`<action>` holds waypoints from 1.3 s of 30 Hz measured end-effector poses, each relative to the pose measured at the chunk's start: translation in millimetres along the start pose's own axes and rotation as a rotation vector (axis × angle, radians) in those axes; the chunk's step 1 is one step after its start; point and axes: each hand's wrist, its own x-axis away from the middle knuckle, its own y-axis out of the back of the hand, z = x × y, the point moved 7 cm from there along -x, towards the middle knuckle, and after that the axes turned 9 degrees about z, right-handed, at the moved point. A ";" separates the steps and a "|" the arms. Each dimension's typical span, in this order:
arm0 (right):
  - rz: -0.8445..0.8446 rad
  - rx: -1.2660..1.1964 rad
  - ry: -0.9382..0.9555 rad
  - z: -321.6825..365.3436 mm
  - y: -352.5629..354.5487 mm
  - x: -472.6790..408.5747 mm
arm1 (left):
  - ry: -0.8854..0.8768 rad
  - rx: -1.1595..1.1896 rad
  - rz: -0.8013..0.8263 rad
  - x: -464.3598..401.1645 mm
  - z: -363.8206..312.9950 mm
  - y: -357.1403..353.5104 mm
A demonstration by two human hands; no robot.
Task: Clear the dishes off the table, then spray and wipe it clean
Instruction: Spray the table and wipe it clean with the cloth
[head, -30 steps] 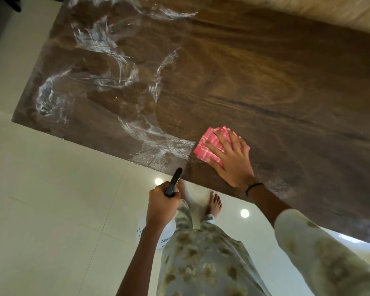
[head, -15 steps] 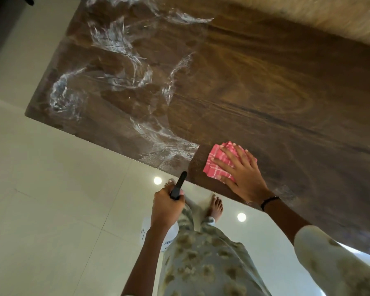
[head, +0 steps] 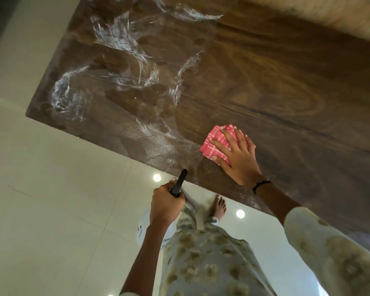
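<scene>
The dark wooden table (head: 265,82) carries white streaks of spray foam (head: 120,67) across its left half. A folded pink checked cloth (head: 215,144) lies near the table's front edge. My right hand (head: 239,159) presses flat on the cloth with straight, spread fingers. Below the front edge, my left hand (head: 165,207) grips a spray bottle (head: 177,186) by its black trigger head. The bottle's white body (head: 143,229) hangs beneath the hand, mostly hidden by my wrist.
Pale glossy floor tiles (head: 62,199) lie to the left of and below the table. My bare feet (head: 219,207) stand close to the table's front edge. A light wooden surface (head: 340,13) borders the table at the top right.
My right hand has slid the pink cloth a little to the right along the front edge. The left hand still holds the spray bottle in the same place.
</scene>
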 end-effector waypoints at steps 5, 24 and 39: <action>-0.051 0.003 -0.020 51.8 8.1 -40.1 | -0.043 0.074 -0.047 -4.6 -1.9 13.9; 0.049 0.025 0.049 89.8 9.3 -67.9 | -0.048 0.166 -0.079 -29.4 4.7 62.0; 0.065 0.079 0.310 98.6 -2.0 -35.7 | 0.002 0.070 -0.085 -41.0 13.7 91.2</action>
